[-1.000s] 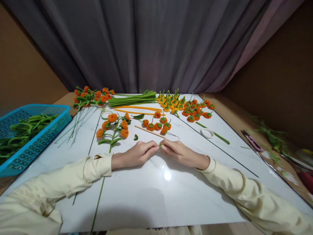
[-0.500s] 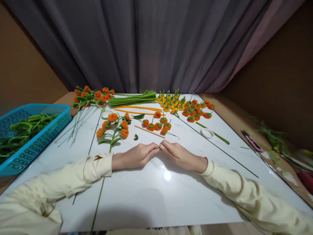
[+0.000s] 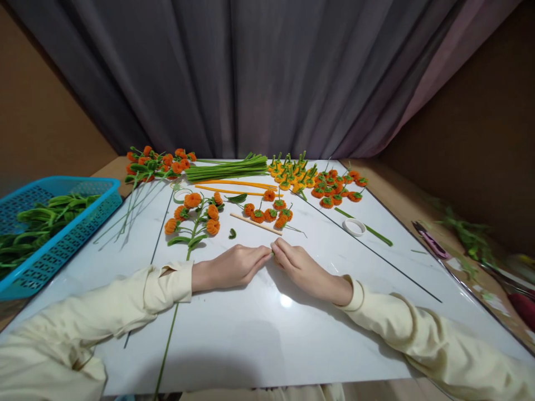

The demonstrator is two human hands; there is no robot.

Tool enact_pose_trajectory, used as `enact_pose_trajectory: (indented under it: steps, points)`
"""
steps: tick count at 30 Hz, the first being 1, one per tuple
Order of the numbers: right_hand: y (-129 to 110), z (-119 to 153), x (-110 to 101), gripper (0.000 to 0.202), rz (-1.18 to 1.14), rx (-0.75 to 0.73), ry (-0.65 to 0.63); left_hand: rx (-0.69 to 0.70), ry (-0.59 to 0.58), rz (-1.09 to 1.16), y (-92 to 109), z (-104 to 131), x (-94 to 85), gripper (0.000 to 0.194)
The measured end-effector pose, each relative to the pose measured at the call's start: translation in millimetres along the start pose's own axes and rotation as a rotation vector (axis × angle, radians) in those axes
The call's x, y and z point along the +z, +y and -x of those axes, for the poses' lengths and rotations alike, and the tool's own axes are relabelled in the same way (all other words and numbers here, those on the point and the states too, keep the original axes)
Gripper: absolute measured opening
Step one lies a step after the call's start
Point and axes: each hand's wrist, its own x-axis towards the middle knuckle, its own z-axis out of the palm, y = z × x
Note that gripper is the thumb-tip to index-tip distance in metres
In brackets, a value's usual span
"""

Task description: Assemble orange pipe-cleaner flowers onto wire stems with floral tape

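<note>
Fingertip to fingertip, my left hand [image 3: 238, 265] and my right hand [image 3: 303, 268] are pinched together over the middle of the table. Between them shows a tiny bit of a green piece [image 3: 273, 254], mostly hidden by the fingers. Under my left forearm runs the long green stem of a pipe-cleaner branch [image 3: 196, 223] with orange pumpkin-like balls and green leaves. Just beyond my hands lie a wooden stick [image 3: 256, 224], a small curled green piece [image 3: 232, 234] and several loose orange pumpkins [image 3: 270, 214] with green tops.
A blue basket [image 3: 75, 236] of green leaves stands at the left. Green pipe cleaners [image 3: 228, 170], orange pipe cleaners [image 3: 238, 185], yellow pieces [image 3: 292, 174] and more orange pumpkins [image 3: 334, 186] lie at the back. A white tape roll [image 3: 354, 227] and pink-handled pliers [image 3: 432, 242] are to the right.
My right hand has turned slightly, its wrist shifting a little toward me and its fingertips rolling against the left ones. My left hand has barely moved.
</note>
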Motion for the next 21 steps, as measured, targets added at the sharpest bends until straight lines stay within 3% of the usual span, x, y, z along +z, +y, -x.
enact_pose_trajectory:
  steps: [5,10,13,17,21]
  points:
    - [-1,-1,-2,0.031,-0.07,0.05,-0.009,0.039,0.032,-0.064,-1,2,3.4,0.026]
    - [5,-3,-8,0.038,-0.216,0.041,0.01,-0.083,0.032,0.091,-2,-2,0.2,0.025]
    - [9,-2,-12,0.036,-0.106,-0.04,0.049,-0.158,0.026,0.22,-1,-5,-3.3,0.024]
    - [13,0,-15,0.026,0.152,-0.134,-0.028,-0.203,-0.01,0.281,-1,-6,-6.4,0.025]
    - [15,-1,-15,0.026,0.131,-0.148,-0.012,-0.218,-0.041,0.298,0,-6,-7.8,0.026]
